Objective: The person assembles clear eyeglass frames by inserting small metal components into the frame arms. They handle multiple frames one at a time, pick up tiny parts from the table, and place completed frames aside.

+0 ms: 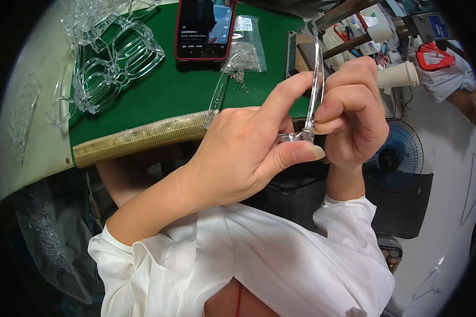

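My left hand (248, 142) is closed around the front of a clear plastic eyeglass frame, its thumb and fingers pinching beside a hinge. One clear temple (316, 79) of that frame stands up between my hands; the other temple (218, 98) sticks out beyond my left knuckles. My right hand (354, 113) has its fingers curled in, with the tips pressed together against the upright temple just above the hinge. Whether a tiny part is also between those fingertips cannot be seen. Most of the frame's front is hidden by my left hand.
A padded gold mesh strip (143, 138) edges the green work mat (158, 95). Clear eyeglass frames (111, 63) pile up at left. A red-cased phone (203, 53) stands behind a bag (246, 55) and spilled tiny metal pieces (239, 79). Metal bars (349, 46) and a fan (396, 150) are at right.
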`<control>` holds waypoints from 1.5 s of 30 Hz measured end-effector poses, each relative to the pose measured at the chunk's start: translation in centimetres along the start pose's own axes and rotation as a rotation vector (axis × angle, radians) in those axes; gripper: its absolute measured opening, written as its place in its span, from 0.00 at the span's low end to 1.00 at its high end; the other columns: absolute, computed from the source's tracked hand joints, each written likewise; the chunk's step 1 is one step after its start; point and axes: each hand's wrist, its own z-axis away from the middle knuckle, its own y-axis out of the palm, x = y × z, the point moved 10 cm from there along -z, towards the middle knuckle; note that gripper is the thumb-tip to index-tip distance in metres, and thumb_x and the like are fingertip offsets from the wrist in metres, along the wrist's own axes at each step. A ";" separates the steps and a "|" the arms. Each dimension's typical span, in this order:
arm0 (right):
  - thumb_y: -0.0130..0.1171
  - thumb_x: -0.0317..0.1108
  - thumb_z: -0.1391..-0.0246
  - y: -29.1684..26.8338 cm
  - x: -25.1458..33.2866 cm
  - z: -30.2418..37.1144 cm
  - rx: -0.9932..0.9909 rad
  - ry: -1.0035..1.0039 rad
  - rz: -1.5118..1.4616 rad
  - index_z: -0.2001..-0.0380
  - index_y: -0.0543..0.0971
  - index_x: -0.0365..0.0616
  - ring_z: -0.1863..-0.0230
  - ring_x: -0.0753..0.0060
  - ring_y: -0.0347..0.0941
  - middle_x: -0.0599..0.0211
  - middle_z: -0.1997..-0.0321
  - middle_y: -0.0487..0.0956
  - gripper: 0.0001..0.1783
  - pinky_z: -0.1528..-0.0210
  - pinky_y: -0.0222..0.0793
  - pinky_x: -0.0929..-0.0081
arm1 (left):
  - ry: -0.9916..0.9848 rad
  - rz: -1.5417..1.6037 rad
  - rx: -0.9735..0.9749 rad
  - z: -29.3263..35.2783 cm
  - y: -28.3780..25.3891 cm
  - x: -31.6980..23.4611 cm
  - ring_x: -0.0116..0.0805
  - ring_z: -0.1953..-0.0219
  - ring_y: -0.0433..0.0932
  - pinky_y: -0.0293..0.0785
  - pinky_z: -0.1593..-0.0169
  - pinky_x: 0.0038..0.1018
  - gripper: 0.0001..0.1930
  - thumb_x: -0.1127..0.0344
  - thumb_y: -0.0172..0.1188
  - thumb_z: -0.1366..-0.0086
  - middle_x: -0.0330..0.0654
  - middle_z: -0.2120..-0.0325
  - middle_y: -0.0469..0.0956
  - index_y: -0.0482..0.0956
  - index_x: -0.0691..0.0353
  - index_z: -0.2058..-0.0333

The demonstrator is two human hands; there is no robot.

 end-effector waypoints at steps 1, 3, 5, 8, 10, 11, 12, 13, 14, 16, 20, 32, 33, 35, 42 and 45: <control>0.64 0.42 0.57 0.0 -0.1 0.0 -0.007 0.004 -0.001 0.78 0.77 0.45 0.71 0.70 0.67 0.72 0.76 0.75 0.12 0.69 0.58 0.75 | 0.010 -0.002 -0.008 0.0 0.0 0.0 0.38 0.69 0.80 0.72 0.61 0.24 0.38 0.48 0.54 0.36 0.47 0.72 0.80 0.52 0.67 0.38; 0.64 0.42 0.57 -0.1 -0.2 0.1 -0.022 0.012 -0.004 0.79 0.77 0.45 0.71 0.70 0.67 0.71 0.76 0.75 0.12 0.68 0.58 0.76 | -0.030 0.022 0.006 0.1 0.0 0.2 0.40 0.68 0.81 0.72 0.61 0.24 0.37 0.47 0.53 0.36 0.47 0.72 0.80 0.52 0.67 0.38; 0.64 0.43 0.57 -0.1 -0.3 0.3 -0.025 0.019 -0.001 0.79 0.77 0.45 0.71 0.70 0.66 0.71 0.76 0.75 0.13 0.68 0.58 0.76 | -0.049 0.032 0.011 0.0 0.1 0.3 0.41 0.68 0.81 0.72 0.61 0.25 0.37 0.47 0.53 0.36 0.47 0.72 0.79 0.53 0.67 0.38; 0.64 0.43 0.57 0.0 -0.4 0.2 -0.020 0.033 -0.017 0.79 0.77 0.45 0.71 0.70 0.66 0.71 0.76 0.75 0.13 0.68 0.58 0.76 | -0.043 0.013 -0.004 0.1 -0.1 0.3 0.41 0.69 0.81 0.72 0.61 0.25 0.37 0.46 0.53 0.36 0.47 0.72 0.79 0.53 0.67 0.38; 0.64 0.44 0.57 0.1 -0.5 0.2 -0.013 0.045 -0.026 0.79 0.77 0.45 0.71 0.70 0.66 0.71 0.76 0.75 0.13 0.68 0.58 0.76 | -0.025 -0.011 -0.014 0.2 -0.3 0.2 0.41 0.69 0.80 0.71 0.62 0.24 0.37 0.47 0.53 0.36 0.48 0.72 0.79 0.53 0.67 0.38; 0.64 0.44 0.57 0.2 -0.5 0.2 -0.010 0.051 -0.027 0.79 0.77 0.45 0.71 0.70 0.66 0.71 0.76 0.75 0.14 0.68 0.58 0.76 | -0.030 -0.003 -0.012 0.2 -0.2 0.2 0.41 0.69 0.80 0.71 0.62 0.24 0.37 0.47 0.53 0.37 0.48 0.72 0.79 0.53 0.67 0.38; 0.64 0.44 0.57 0.2 -0.6 0.2 -0.006 0.058 -0.027 0.79 0.77 0.45 0.71 0.70 0.65 0.71 0.76 0.75 0.14 0.68 0.58 0.76 | -0.035 0.004 -0.011 0.2 -0.2 0.2 0.40 0.69 0.80 0.71 0.62 0.24 0.37 0.47 0.53 0.37 0.47 0.72 0.79 0.53 0.67 0.38; 0.64 0.44 0.57 0.2 -0.6 0.3 -0.012 0.060 -0.032 0.79 0.77 0.45 0.71 0.70 0.65 0.71 0.76 0.75 0.14 0.68 0.58 0.76 | -0.038 0.012 -0.008 0.2 -0.2 0.1 0.40 0.69 0.80 0.71 0.62 0.24 0.37 0.46 0.53 0.37 0.47 0.73 0.79 0.53 0.67 0.39; 0.64 0.44 0.57 0.1 -0.7 0.3 -0.017 0.061 -0.036 0.79 0.77 0.45 0.71 0.70 0.65 0.71 0.76 0.74 0.14 0.68 0.58 0.76 | -0.043 0.025 -0.003 0.1 -0.2 0.1 0.40 0.70 0.80 0.71 0.62 0.24 0.37 0.46 0.53 0.37 0.47 0.73 0.79 0.53 0.67 0.39; 0.65 0.43 0.58 0.1 -0.7 0.4 -0.028 0.064 -0.040 0.79 0.77 0.45 0.71 0.70 0.65 0.71 0.76 0.75 0.13 0.68 0.58 0.76 | -0.053 0.048 0.006 0.1 -0.1 0.1 0.38 0.70 0.80 0.71 0.62 0.24 0.37 0.46 0.53 0.36 0.46 0.74 0.78 0.53 0.67 0.38; 0.66 0.41 0.60 -0.1 -0.6 0.4 -0.031 0.066 -0.032 0.79 0.77 0.45 0.71 0.70 0.66 0.71 0.77 0.75 0.12 0.68 0.58 0.76 | -0.071 0.082 0.010 0.2 0.1 0.3 0.32 0.70 0.79 0.71 0.63 0.22 0.38 0.43 0.51 0.36 0.44 0.74 0.78 0.53 0.67 0.38; 0.68 0.34 0.65 -0.2 -1.9 1.0 -0.053 0.189 -0.215 0.79 0.79 0.42 0.70 0.72 0.65 0.69 0.74 0.74 0.10 0.68 0.58 0.79 | -0.085 0.193 0.011 0.3 0.6 0.6 0.28 0.71 0.79 0.72 0.65 0.20 0.41 0.41 0.51 0.37 0.42 0.75 0.78 0.51 0.67 0.38; 0.69 0.34 0.66 -0.1 -2.1 1.1 -0.059 0.214 -0.248 0.79 0.79 0.42 0.69 0.73 0.65 0.69 0.74 0.73 0.10 0.68 0.58 0.79 | -0.083 0.201 0.013 0.3 0.7 0.6 0.27 0.71 0.79 0.72 0.65 0.20 0.41 0.41 0.51 0.37 0.42 0.75 0.78 0.51 0.68 0.38; 0.69 0.34 0.66 -0.2 -2.0 1.1 -0.063 0.214 -0.235 0.79 0.78 0.42 0.69 0.73 0.64 0.69 0.74 0.73 0.10 0.68 0.58 0.80 | -0.086 0.213 0.020 0.3 0.7 0.6 0.27 0.72 0.79 0.72 0.65 0.20 0.41 0.41 0.51 0.37 0.42 0.75 0.78 0.51 0.68 0.38; 0.67 0.41 0.61 -0.1 -1.3 0.9 -0.059 0.092 -0.146 0.81 0.77 0.44 0.70 0.71 0.62 0.69 0.75 0.72 0.13 0.68 0.57 0.79 | -0.113 0.295 0.024 0.4 1.0 1.0 0.26 0.71 0.78 0.74 0.66 0.20 0.42 0.41 0.51 0.37 0.40 0.75 0.76 0.49 0.68 0.37; 0.66 0.43 0.60 -0.1 -0.8 0.7 -0.053 0.046 -0.130 0.81 0.77 0.44 0.70 0.71 0.62 0.69 0.75 0.72 0.14 0.68 0.57 0.78 | -0.116 0.331 0.017 0.4 1.0 1.1 0.25 0.71 0.77 0.75 0.66 0.20 0.41 0.41 0.51 0.37 0.40 0.74 0.75 0.49 0.67 0.37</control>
